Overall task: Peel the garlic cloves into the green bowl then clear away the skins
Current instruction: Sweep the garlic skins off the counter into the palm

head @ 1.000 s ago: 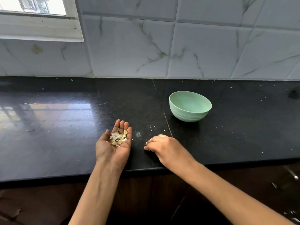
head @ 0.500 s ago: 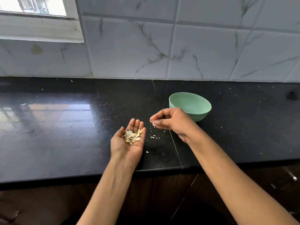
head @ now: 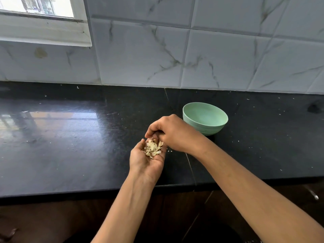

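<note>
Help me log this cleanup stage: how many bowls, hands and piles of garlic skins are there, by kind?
Green bowl: 1
Hands: 2 (left hand, right hand)
Pile of garlic skins, in the left palm: 1
Total: 4

Right hand [head: 173, 134] off the desk [head: 70, 146] now, fingertips [head: 148, 135] pinched down onto the skins [head: 152, 147] in the cupped left hand [head: 147, 160].

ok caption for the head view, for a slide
Right hand poised over garlic skins heaped in left hand, green bowl behind.

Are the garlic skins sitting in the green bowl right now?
No, the garlic skins lie heaped in the upturned left hand, apart from the green bowl.
</note>
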A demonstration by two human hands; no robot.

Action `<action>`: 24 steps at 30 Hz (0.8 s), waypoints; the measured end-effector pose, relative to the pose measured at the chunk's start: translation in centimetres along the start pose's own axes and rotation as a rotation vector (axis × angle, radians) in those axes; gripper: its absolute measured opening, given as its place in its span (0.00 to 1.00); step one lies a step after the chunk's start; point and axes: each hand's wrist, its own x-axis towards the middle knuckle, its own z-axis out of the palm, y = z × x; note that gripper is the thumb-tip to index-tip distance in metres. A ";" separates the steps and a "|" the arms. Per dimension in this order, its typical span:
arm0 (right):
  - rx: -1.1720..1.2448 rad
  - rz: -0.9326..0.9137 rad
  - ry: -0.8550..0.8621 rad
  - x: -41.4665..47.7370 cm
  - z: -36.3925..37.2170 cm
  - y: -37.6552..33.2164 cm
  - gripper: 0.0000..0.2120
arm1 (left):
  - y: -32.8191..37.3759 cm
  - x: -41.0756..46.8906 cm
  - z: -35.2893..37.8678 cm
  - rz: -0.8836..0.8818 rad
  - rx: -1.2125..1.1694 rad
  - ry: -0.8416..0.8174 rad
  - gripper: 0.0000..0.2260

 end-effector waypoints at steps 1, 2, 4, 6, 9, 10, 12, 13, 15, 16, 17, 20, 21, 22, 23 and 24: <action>0.006 -0.002 0.013 0.0 -0.2 0.0 0.13 | -0.1 0.1 0.0 -0.005 0.000 0.002 0.17; 0.015 -0.007 0.027 -0.1 -0.5 -0.1 0.13 | -0.1 0.1 0.0 -0.008 0.004 0.003 0.17; 0.018 -0.025 0.057 -0.1 -0.7 -0.3 0.11 | -0.3 0.0 0.0 -0.007 0.016 0.008 0.17; 0.002 -0.053 0.086 -0.1 -0.8 -0.3 0.09 | -0.3 -0.1 0.1 -0.004 0.020 0.010 0.16; -0.017 -0.071 0.089 0.1 -0.7 0.0 0.08 | -0.3 -0.2 0.3 -0.008 0.011 0.008 0.16; -0.016 -0.071 0.084 0.2 -0.6 0.1 0.08 | -0.3 -0.2 0.3 -0.007 0.014 0.010 0.16; 0.005 -0.069 0.080 0.2 -0.6 0.2 0.08 | -0.3 -0.2 0.5 -0.006 0.018 0.012 0.16; 0.033 -0.062 0.069 0.2 -0.6 0.2 0.08 | -0.3 -0.2 0.5 -0.007 0.018 0.012 0.16; 0.091 -0.031 0.010 0.3 -1.0 0.3 0.12 | -0.3 -0.2 0.5 -0.014 0.017 0.004 0.17; 0.112 -0.019 -0.025 0.3 -1.2 0.4 0.13 | -0.3 -0.2 0.4 -0.016 0.018 0.003 0.17; 0.135 -0.012 -0.048 0.4 -1.4 0.4 0.14 | -0.3 -0.1 0.4 -0.017 0.023 0.008 0.17; 0.198 0.004 -0.023 0.7 -1.7 0.4 0.13 | -0.3 0.1 0.5 -0.021 0.032 0.029 0.17; 0.193 0.005 0.003 0.8 -1.7 0.4 0.13 | -0.3 0.2 0.5 -0.023 0.029 0.030 0.17; 0.174 0.002 0.033 0.9 -1.6 0.3 0.12 | -0.4 0.3 0.6 -0.024 0.027 0.030 0.17; 0.151 -0.002 0.065 0.9 -1.5 0.3 0.11 | -0.4 0.3 0.8 -0.023 0.028 0.030 0.17; 0.128 -0.007 0.096 1.0 -1.3 0.4 0.11 | -0.4 0.4 0.9 -0.019 0.029 0.033 0.17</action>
